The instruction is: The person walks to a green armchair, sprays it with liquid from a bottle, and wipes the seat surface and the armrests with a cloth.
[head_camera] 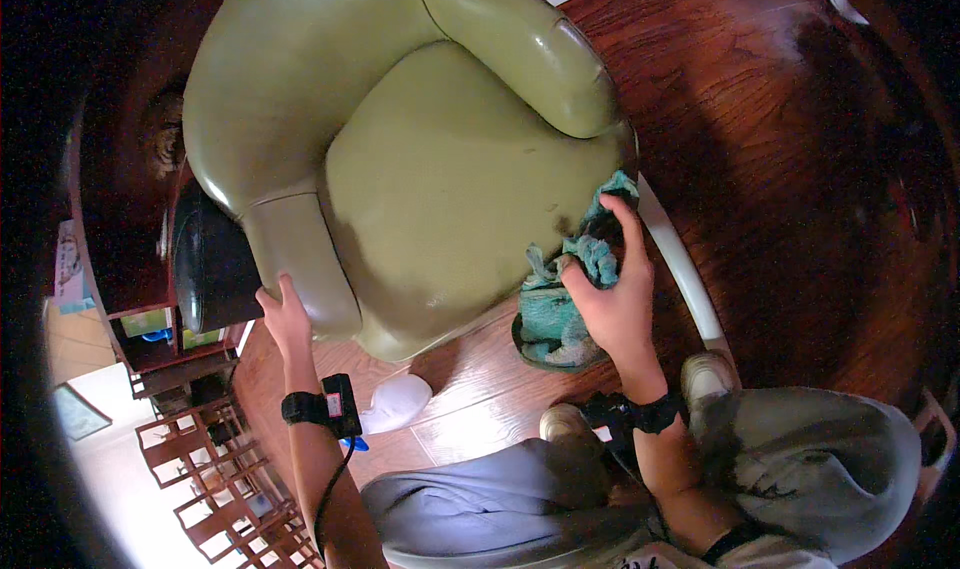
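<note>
A green leather armchair (442,179) fills the upper middle of the head view, with dark marks near the front edge of its seat. My right hand (619,299) grips a crumpled teal cloth (555,314) at the seat's front right corner; part of the cloth hangs down over the edge. On the front end of the chair's left armrest (300,269) rests my left hand (289,314), with nothing seen in it. Both wrists wear black straps, and a small black device sits on the left one.
A dark wooden desk or table (765,156) stands to the right. Behind the left armrest is a black padded seat (210,261). On the floor lies a white object (397,402) beside something blue. Wooden chairs (225,486) and a shelf (157,329) are at lower left.
</note>
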{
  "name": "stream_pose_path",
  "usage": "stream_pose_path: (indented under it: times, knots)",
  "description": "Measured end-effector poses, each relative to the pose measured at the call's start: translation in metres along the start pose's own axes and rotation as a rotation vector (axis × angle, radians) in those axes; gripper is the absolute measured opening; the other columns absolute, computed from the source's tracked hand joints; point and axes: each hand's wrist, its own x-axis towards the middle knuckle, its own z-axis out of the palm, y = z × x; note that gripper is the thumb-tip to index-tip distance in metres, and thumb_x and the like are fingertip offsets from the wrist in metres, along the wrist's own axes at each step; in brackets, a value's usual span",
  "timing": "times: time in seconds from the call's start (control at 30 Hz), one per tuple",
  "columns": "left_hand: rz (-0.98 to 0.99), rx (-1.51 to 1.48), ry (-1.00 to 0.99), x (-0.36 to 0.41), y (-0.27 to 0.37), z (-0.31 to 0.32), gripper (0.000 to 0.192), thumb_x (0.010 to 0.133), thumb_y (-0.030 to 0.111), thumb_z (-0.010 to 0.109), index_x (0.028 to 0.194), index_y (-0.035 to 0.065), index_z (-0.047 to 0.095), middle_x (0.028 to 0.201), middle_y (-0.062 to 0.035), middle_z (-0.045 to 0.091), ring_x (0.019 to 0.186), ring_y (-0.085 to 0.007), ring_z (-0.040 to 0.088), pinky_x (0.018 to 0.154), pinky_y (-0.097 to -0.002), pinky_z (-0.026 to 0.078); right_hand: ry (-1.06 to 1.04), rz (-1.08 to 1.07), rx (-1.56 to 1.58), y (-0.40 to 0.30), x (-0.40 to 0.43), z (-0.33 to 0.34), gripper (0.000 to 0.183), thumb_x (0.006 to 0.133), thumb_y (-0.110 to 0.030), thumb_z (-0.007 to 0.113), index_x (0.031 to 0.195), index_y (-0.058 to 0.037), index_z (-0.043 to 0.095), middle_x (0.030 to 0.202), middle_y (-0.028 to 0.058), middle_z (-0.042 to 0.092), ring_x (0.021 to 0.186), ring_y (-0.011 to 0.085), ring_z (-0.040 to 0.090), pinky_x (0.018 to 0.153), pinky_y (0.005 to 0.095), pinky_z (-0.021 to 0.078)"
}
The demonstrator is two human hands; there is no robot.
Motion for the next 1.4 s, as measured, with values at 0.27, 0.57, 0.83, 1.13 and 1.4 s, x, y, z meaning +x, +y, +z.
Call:
stream_pose_path:
  times: [0.27, 0.57, 0.83, 1.13, 1.4]
  knots:
    - [-0.019, 0.032, 0.019, 0.002, 0.002, 0.002, 0.069, 0.082, 0.047, 0.047, 0.123, -0.0068, 0.035, 0.11, -0.0319, 0.052, 0.104, -0.0426, 0.05, 0.088, -0.0412, 0.039, -0.026, 0.009, 0.044, 0.003, -0.013, 0.01, 0.067, 0.063, -0.007, 0.066, 0.124, -0.009, 0.039, 0.099, 0.0178, 0.058, 0.091, 0.0296, 0.058, 0.083, 0.037, 0.0445]
    - [-0.076, 0.009, -0.031, 0.001, 0.004, 0.001, 0.073, 0.081, 0.048, 0.048, 0.126, -0.0081, 0.032, 0.112, -0.0323, 0.05, 0.106, -0.0413, 0.05, 0.089, -0.0404, 0.038, -0.148, 0.053, 0.061, -0.001, -0.026, 0.008, 0.057, 0.061, -0.012, 0.068, 0.115, -0.0093, 0.048, 0.089, 0.0173, 0.061, 0.077, 0.031, 0.062, 0.071, 0.0366, 0.049]
    - [-0.011, -0.05, -0.008, -0.002, 0.006, 0.0, 0.061, 0.08, 0.042, 0.051, 0.114, -0.0066, 0.039, 0.104, -0.0317, 0.054, 0.099, -0.0421, 0.053, 0.086, -0.0424, 0.039, 0.047, -0.165, -0.088, 0.003, 0.009, -0.004, 0.038, 0.062, -0.01, 0.067, 0.098, -0.0054, 0.058, 0.078, 0.0132, 0.063, 0.069, 0.0249, 0.063, 0.065, 0.0329, 0.0494]
    - [0.054, -0.075, 0.033, -0.007, 0.006, 0.002, 0.052, 0.081, 0.036, 0.053, 0.11, -0.0062, 0.042, 0.101, -0.0288, 0.057, 0.096, -0.0408, 0.055, 0.082, -0.041, 0.041, 0.071, -0.226, -0.283, 0.009, -0.012, 0.017, 0.037, 0.066, -0.009, 0.07, 0.101, -0.0061, 0.058, 0.09, 0.0156, 0.061, 0.082, 0.0313, 0.059, 0.073, 0.0358, 0.0468]
    - [0.023, -0.061, 0.034, -0.009, 0.012, 0.003, 0.055, 0.081, 0.038, 0.053, 0.111, -0.0065, 0.042, 0.102, -0.0294, 0.056, 0.096, -0.0412, 0.055, 0.082, -0.0417, 0.041, 0.127, -0.273, -0.566, -0.001, -0.007, 0.012, 0.04, 0.062, -0.005, 0.067, 0.101, -0.0092, 0.059, 0.103, 0.014, 0.052, 0.096, 0.0346, 0.049, 0.084, 0.0427, 0.0382]
